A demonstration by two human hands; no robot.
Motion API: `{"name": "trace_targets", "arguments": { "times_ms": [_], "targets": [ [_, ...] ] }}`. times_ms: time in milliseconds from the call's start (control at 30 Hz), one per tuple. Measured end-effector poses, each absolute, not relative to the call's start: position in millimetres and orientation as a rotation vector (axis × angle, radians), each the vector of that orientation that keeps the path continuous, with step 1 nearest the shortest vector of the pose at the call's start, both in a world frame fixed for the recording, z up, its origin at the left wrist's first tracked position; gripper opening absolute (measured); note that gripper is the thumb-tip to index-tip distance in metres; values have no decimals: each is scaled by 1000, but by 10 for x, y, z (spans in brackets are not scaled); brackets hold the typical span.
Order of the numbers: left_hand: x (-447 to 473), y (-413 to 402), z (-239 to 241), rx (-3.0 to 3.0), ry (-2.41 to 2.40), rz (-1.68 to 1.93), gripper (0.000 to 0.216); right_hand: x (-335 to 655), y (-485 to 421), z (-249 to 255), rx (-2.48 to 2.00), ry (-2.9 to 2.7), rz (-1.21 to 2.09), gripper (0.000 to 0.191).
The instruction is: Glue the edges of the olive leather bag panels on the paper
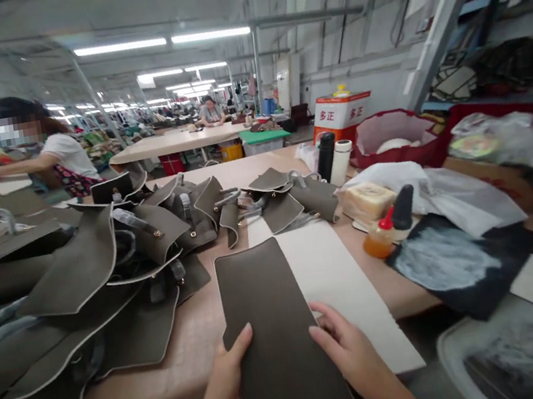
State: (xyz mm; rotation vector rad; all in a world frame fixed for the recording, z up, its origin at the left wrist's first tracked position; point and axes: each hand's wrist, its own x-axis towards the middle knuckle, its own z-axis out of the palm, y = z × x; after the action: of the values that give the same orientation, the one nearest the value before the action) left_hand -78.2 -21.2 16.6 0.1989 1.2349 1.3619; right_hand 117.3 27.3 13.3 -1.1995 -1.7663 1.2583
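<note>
A long dark olive leather panel (273, 320) with a rounded far end lies over the table's front edge, pointing away from me. My left hand (228, 377) grips its near left edge, thumb on top. My right hand (348, 348) holds the near right edge, thumb pressed on the surface and fingers curled beside it. Under and to the right of the panel lies a cream white strip (345, 281).
A heap of matching olive bag parts (105, 265) with straps fills the left and back. To the right stand an orange glue bottle (381, 235), a black smeared sheet (458, 260), plastic bags, two flasks (333, 158) and a red basket (393, 139). A person (51, 149) works at back left.
</note>
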Motion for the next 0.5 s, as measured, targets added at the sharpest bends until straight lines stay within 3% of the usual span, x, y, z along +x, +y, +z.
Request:
{"name": "trace_targets", "arguments": {
  "times_ms": [133, 267, 500],
  "targets": [
    [-700, -287, 112, 175, 1305, 1335, 46, 1107, 260, 69, -1275, -1884, 943, 24],
    [-662, -312, 90, 183, 1311, 1334, 43, 1079, 208, -2, -1230, -1932, 767, 28],
    [-665, -228, 41, 236, 1283, 1292, 45, 1249, 157, 19, -1231, -1782, 1330, 27]
  ]
}}
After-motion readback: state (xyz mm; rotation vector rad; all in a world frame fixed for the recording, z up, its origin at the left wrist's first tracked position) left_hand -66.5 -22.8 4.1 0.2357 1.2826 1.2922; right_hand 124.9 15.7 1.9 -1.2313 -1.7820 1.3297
